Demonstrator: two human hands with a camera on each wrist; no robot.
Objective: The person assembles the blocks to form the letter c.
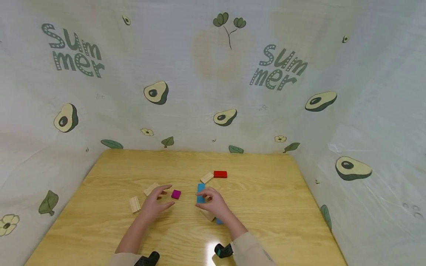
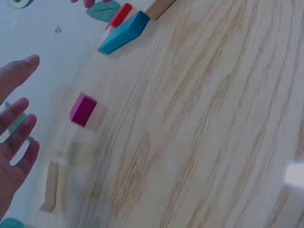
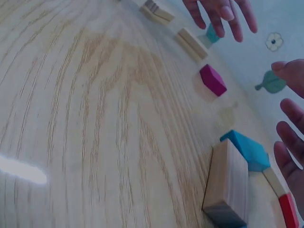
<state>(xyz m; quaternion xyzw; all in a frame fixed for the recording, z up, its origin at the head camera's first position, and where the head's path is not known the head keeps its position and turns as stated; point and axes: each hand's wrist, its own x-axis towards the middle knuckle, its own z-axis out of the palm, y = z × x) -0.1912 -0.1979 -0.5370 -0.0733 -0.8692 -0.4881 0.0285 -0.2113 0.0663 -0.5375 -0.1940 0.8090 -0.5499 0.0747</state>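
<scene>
A: Where is the purple block (image 1: 176,194)?
B: On the table (image 1: 266,192), between your left hand (image 1: 155,201) and right hand (image 1: 215,203); both hands' fingers are spread, empty. Probably light and rigid: pinch opposite side faces.

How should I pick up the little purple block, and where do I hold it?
I'd pinch the purple block by two opposite sides, coming from the left with your left hand, which is closest and has its thumb and fingers apart. The block is small and flat-sided and lies apart from the other blocks, so fingertips should fit around it.
</scene>
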